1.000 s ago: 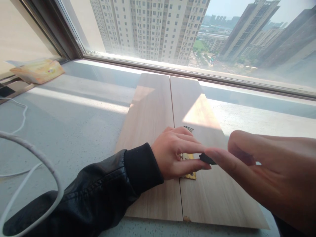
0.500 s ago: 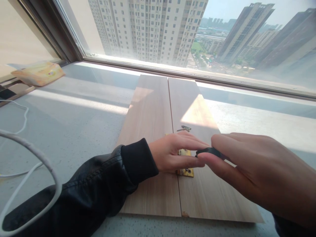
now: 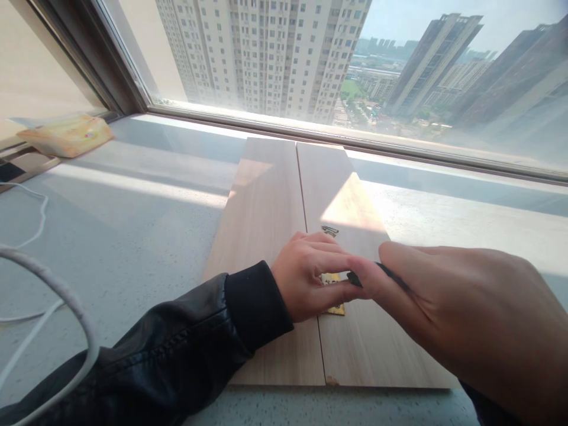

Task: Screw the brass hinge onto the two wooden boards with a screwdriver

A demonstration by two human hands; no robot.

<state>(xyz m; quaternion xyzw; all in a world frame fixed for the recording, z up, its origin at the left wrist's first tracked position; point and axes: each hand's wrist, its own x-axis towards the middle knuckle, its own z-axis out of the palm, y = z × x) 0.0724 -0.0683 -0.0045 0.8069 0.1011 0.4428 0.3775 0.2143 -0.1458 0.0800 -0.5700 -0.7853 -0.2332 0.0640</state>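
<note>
My right hand (image 3: 461, 302) is closed around a slim black tool (image 3: 387, 273); most of it is hidden, so its exact kind does not show. At the tool's near end, the thumb and forefinger of my left hand (image 3: 308, 272) close in a pinch. Beneath these fingers a brass-coloured hinge (image 3: 336, 309) lies partly covered, on the right-hand one of two pale wooden boards (image 3: 261, 219). Just beyond my left fingers, several screws (image 3: 329, 230) rest loose on the right board (image 3: 377, 355).
The boards lie side by side on a speckled white sill (image 3: 168, 236), below a window frame (image 3: 310, 135). A white cable (image 3: 84, 313) loops at the left. A yellow packet (image 3: 71, 136) sits in the far left corner.
The tool has tilted and my right fingers have shifted round it, now overlapping my left fingertips. My left hand stays over the hinge. The whole view has shifted slightly.
</note>
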